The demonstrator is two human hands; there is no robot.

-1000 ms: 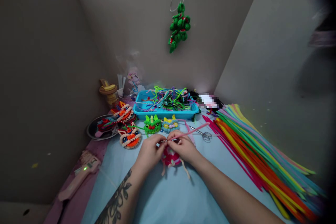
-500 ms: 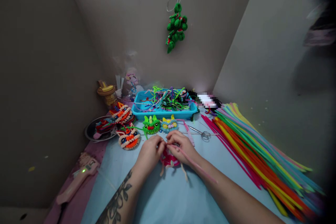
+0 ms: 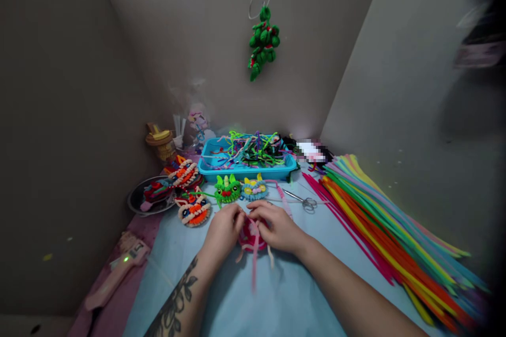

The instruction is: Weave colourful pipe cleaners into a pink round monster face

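Between my hands is a small pink and white craft piece (image 3: 250,237) made of fuzzy pipe cleaners, with loose pale ends sticking out below. My left hand (image 3: 225,229) is closed, pinching the piece at its upper left edge. My right hand (image 3: 274,225) is closed at its upper right, where a light pink pipe cleaner (image 3: 255,268) hangs down across the front of the piece. The fingers hide the exact spot where the strand meets the piece. Just beyond my hands lie a green animal face (image 3: 227,189) and a blue and yellow one (image 3: 255,188).
A blue tray (image 3: 247,172) full of pipe cleaner scraps stands behind. Scissors (image 3: 306,202) lie to the right, beside a big bundle of coloured pipe cleaners (image 3: 379,231). At left are orange faces (image 3: 194,210), a metal bowl (image 3: 136,200) and a pink glue-gun-like tool (image 3: 118,276).
The light pink pipe cleaner has swung from lying along my right forearm to hanging down in front of the piece. My right hand has turned slightly; my left stays put.
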